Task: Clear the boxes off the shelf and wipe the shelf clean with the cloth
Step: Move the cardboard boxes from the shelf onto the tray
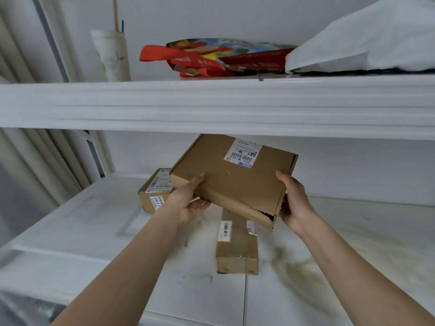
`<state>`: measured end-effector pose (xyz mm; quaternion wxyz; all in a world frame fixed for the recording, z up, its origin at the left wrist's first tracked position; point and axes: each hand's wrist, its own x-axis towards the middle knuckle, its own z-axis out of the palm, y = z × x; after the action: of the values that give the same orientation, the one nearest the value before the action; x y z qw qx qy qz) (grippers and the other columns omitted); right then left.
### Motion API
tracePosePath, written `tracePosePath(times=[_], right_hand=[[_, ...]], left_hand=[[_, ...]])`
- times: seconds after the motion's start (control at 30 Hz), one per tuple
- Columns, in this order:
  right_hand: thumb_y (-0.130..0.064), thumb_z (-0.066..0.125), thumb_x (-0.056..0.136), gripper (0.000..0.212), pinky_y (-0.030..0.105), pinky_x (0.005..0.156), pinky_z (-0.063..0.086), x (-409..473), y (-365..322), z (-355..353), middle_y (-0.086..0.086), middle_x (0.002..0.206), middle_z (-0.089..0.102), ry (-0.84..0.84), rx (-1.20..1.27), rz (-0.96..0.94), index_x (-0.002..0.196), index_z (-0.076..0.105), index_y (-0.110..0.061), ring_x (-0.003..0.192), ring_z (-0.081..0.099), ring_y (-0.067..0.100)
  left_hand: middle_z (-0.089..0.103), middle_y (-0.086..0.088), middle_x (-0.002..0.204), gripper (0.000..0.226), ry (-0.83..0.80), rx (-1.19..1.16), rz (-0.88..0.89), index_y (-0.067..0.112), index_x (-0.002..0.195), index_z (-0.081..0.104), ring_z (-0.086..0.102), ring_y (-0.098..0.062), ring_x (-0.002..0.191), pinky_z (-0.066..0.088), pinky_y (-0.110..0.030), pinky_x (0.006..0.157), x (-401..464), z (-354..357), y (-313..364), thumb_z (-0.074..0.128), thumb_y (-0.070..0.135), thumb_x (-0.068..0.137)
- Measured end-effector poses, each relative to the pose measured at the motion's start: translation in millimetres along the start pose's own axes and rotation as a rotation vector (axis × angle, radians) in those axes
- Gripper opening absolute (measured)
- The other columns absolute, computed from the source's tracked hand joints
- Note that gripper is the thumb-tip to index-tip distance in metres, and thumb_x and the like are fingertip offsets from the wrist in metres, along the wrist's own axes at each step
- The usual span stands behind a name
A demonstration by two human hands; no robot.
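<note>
The left hand (188, 203) and right hand (294, 203) grasp the flat box (231, 177) by its near corners, tilted above the stained shelf (94, 231); beneath lies a narrow box (236, 250); farther left, a small box (155, 191).

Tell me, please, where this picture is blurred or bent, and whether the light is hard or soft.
Head view: light is soft and even, with no glare. The upper shelf edge is smeared into streaks, as from motion. The big box, held by the left hand and right hand, is fairly sharp. The wide lens bends the edges.
</note>
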<state>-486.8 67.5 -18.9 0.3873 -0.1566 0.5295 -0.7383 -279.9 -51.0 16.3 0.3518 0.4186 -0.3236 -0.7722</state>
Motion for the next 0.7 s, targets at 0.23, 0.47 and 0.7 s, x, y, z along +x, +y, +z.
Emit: tracePosePath(times=[0.23, 0.47, 0.7], right_hand=[[-0.054, 0.074, 0.067, 0.076, 0.038, 0.070, 0.051, -1, 23, 89, 0.010, 0.115, 0.068, -0.042, -0.052, 0.002, 0.132, 0.045, -0.028, 0.097, 0.066, 0.027], [-0.046, 0.076, 0.073, 0.070, 0.041, 0.077, 0.057, -5, 49, 178, 0.009, 0.110, 0.069, -0.067, 0.007, 0.017, 0.132, 0.046, -0.023, 0.097, 0.068, 0.025], [-0.043, 0.075, 0.079, 0.065, 0.040, 0.079, 0.055, -10, 73, 259, 0.006, 0.111, 0.066, -0.090, -0.010, 0.010, 0.131, 0.040, -0.025, 0.091, 0.066, 0.021]], left_hand=[[0.067, -0.016, 0.099, 0.037, -0.037, -0.023, 0.075, 0.005, 0.112, 0.054, 0.067, -0.032, 0.094, 0.053, -0.049, 0.088, -4, -57, 36, 0.073, 0.014, 0.082], [0.068, -0.017, 0.110, 0.045, -0.037, 0.053, 0.106, 0.003, 0.116, 0.057, 0.068, -0.032, 0.096, 0.057, -0.046, 0.079, -2, -118, 75, 0.076, 0.021, 0.079], [0.073, -0.016, 0.090, 0.028, -0.127, 0.125, 0.061, 0.005, 0.103, 0.058, 0.072, -0.030, 0.078, 0.058, -0.046, 0.072, 2, -166, 108, 0.072, 0.020, 0.082]])
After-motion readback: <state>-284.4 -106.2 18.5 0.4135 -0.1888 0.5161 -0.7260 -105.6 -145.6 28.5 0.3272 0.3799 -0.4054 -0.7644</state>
